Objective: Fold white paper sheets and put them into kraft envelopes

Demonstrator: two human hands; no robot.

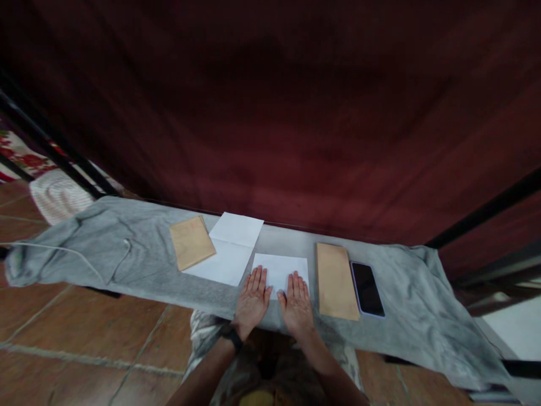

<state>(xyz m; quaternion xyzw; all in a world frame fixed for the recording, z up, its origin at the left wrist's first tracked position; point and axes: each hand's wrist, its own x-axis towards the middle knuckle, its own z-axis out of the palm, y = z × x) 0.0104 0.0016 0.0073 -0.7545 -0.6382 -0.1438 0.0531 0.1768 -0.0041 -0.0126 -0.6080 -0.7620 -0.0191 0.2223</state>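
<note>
A white sheet of paper (281, 266), apparently folded, lies in front of me on the grey cloth. Flat on its left part rests my left hand (253, 296), fingers stretched out, a dark band on the wrist. My right hand (297, 301) lies flat on the right part, palm down, its thumb pointing inward. The hands are apart and neither grips anything. Beyond my left hand is another white sheet (236, 237) with a crease across it. Brown envelopes (192, 242) cover its left edge. To the right of my right hand lies a stack of brown envelopes (337, 282).
A dark-screened phone (367, 288) lies beside the right-hand envelopes. The grey cloth (143, 248) covers a long narrow surface, with a white cable (80, 256) across its left end. A dark red curtain (270, 141) hangs behind. Brown tiles (105, 332) form the floor.
</note>
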